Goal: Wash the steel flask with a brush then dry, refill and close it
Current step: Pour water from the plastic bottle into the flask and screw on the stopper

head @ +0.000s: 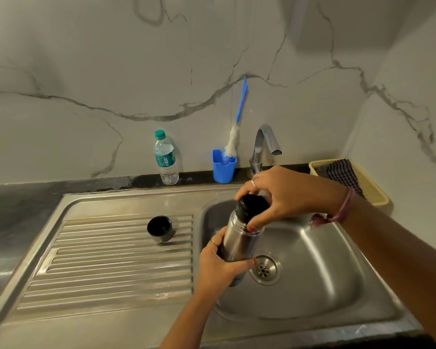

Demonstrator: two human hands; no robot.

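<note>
The steel flask is held tilted over the sink basin at centre right of the frame, its base toward the viewer and its black stopper pointing up toward the tap; the body looks stiff and smooth, so I judge it likely to be slippery once wet, moderately heavy if any liquid remains, and in little danger of breaking, though it could dent or clatter if dropped in the basin; the best hold seems to be round the lower body for support, with the other hand on the stopper, which is where the hands are; the left hand wraps the lower part of the body, fingers curled round the far side and thumb across the near side, a firm clasp; the right hand comes from above, its fingers and thumb curled round the stopper as if to twist it, grasping rather than merely touching; the cup lid stands mouth up on the ribbed drainboard left of centre, well apart from the flask; against the marble wall stand a plastic water bottle and a blue cup holding the bottle brush; a yellow basket with a checked cloth sits at the right edge.
</note>
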